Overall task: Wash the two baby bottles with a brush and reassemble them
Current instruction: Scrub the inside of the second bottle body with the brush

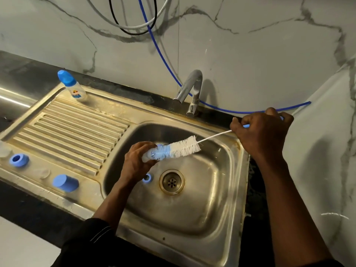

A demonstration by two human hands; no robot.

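Over the steel sink basin, my left hand grips a clear baby bottle lying sideways, mostly hidden by my fingers. My right hand holds the blue handle of a bottle brush; its blue-and-white bristle tip is in the bottle's mouth. A second bottle with a blue cap stands assembled at the back of the drainboard. A blue screw ring, a blue cap and a clear teat lie on the drainboard's front edge. Another blue ring lies in the basin beside the drain.
A chrome tap stands behind the basin, with no water visible. A blue hose runs along the black counter at the back. The ribbed drainboard lies to the left. A marble wall closes in on the right.
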